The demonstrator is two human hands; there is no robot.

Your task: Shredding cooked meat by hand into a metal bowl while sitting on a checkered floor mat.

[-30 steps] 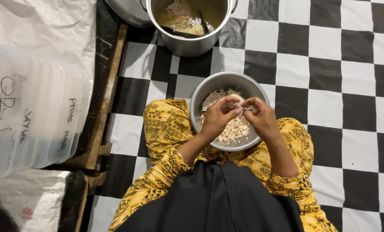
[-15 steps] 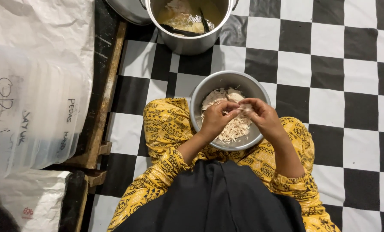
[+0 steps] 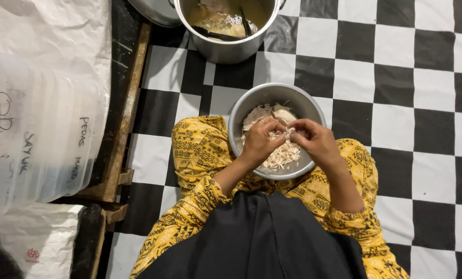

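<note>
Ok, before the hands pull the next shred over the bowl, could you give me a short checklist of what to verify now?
1. Round metal bowl rests steady between the knees: ok.
2. Left hand and right hand both over the bowl: ok.
3. Piece of pale shredded meat pinched between both hands: cannot tell, the fingers hide it.
4. Room left in the bowl for more shreds: ok.
5. Tall steel pot of broth stands apart from the bowl: ok.

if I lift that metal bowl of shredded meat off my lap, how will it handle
The metal bowl looks thin and smooth, so probably light and slightly slippery. It rests between the knees, so it may tip. The shredded meat looks loose and could spill.
</note>
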